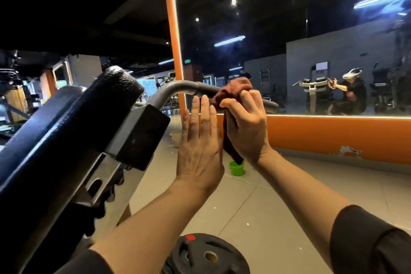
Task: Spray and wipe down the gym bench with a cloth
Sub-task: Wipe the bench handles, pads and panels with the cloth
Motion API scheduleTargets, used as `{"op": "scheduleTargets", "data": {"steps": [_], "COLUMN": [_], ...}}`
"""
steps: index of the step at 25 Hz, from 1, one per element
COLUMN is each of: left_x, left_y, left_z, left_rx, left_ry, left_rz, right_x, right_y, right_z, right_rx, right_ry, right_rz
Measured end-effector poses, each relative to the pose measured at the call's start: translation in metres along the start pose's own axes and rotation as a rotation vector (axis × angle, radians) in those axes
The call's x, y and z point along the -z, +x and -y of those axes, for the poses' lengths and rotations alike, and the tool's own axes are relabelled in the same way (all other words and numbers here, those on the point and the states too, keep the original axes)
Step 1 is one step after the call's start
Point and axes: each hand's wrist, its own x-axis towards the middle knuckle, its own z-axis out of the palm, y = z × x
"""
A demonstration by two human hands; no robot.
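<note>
- Head view: the right hand was raised in front of a wall mirror, its fingers curled tightly round a rust-brown cloth.
- The cloth was bunched over a grey metal handle bar of the gym bench, so the fingers gripped cloth and bar together; a loose tail of cloth hung down below the hand, between the two wrists.
- The left hand stood just beside the right, palm away from the camera, fingers straight and together, holding nothing. Their tips reached the underside of the bar; whether they touched it could not be told.
- The part of the bar under the cloth was hidden. The bench was cut off at the left and bottom edges, and no spray bottle could be made out.
- The bench had a black padded roller with a shiny, wet-looking surface, black pads and a grey steel frame.
- On the tiled floor sat a small green cup, partly behind the cloth tail, and a black weight plate near the bottom edge.
</note>
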Motion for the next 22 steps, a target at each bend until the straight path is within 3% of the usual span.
{"op": "scheduleTargets", "data": {"steps": [2, 5, 10, 13, 16, 22], "left_x": [0.015, 0.046, 0.093, 0.129, 0.163, 0.226], "left_y": [-0.011, -0.029, -0.036, -0.028, -0.031, -0.059], "left_z": [-0.005, -0.011, -0.01, -0.007, 0.005, 0.076], "left_rx": [-0.001, -0.035, -0.21, -0.033, 0.109, 0.084], "left_ry": [-0.084, -0.18, -0.252, -0.409, -0.553, -0.679], "left_rz": [-0.035, -0.057, -0.135, -0.183, -0.128, 0.016], "right_x": [0.005, 0.032, 0.083, 0.106, 0.124, 0.123], "right_y": [0.013, 0.016, 0.041, 0.077, 0.097, 0.119], "right_z": [-0.002, -0.009, 0.046, 0.083, 0.126, 0.196], "right_rx": [0.021, -0.289, -0.157, -0.226, -0.487, -0.631], "right_ry": [-0.03, -0.121, -0.011, 0.207, 0.418, 0.568], "right_rz": [0.14, 0.201, 0.129, 0.13, 0.216, 0.307]}}
